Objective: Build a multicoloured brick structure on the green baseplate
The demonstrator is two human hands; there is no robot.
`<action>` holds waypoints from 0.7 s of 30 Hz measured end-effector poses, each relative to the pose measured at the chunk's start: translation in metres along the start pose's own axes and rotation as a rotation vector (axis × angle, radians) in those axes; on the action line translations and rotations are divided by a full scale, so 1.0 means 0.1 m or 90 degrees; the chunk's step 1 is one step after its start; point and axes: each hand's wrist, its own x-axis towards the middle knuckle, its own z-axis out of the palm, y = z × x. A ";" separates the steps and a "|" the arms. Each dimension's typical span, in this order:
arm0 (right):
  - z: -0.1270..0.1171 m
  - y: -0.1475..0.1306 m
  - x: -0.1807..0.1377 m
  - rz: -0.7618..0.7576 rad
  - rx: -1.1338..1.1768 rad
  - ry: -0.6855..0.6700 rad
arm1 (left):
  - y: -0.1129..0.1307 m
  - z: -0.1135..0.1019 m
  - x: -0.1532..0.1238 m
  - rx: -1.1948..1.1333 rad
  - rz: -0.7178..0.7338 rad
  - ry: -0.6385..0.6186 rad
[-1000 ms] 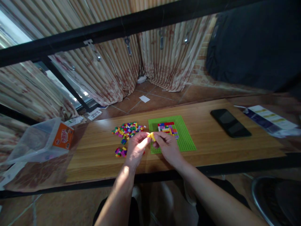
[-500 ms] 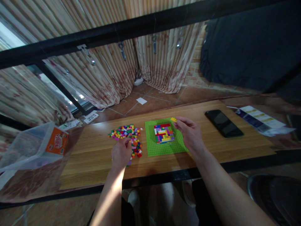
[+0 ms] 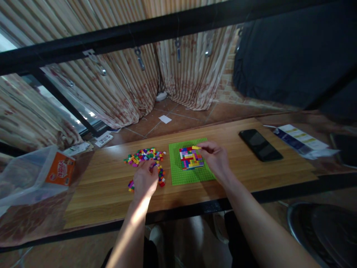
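My right hand (image 3: pixel 216 158) pinches a yellow toy brick (image 3: pixel 196 147) over the far right corner of a block of many-coloured bricks (image 3: pixel 191 159). That block stands on a green studded baseplate (image 3: pixel 178 179). Whether the yellow brick touches the block, I cannot tell. Over a loose pile of small coloured bricks (image 3: pixel 145 154), left of the baseplate, my left hand (image 3: pixel 145 178) is lowered with thumb and fingertips brought together. Anything between those fingertips is too small or hidden to make out. The hand covers part of the pile.
Everything rests on a wooden board (image 3: pixel 97 186). A black phone (image 3: pixel 260 145) lies to the right, near a printed paper packet (image 3: pixel 301 139). A clear plastic box (image 3: pixel 28 175) with an orange label stands at the left. A dark rail (image 3: pixel 117 37) crosses in front of the curtains.
My right hand has carried the yellow brick left and slightly down, from beside the block to over its far right corner. My left hand has shifted slightly within the pile.
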 end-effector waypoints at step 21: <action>0.00 0.07 0.07 -0.071 -0.239 0.025 | 0.33 0.30 -0.09 -0.168 0.088 -0.105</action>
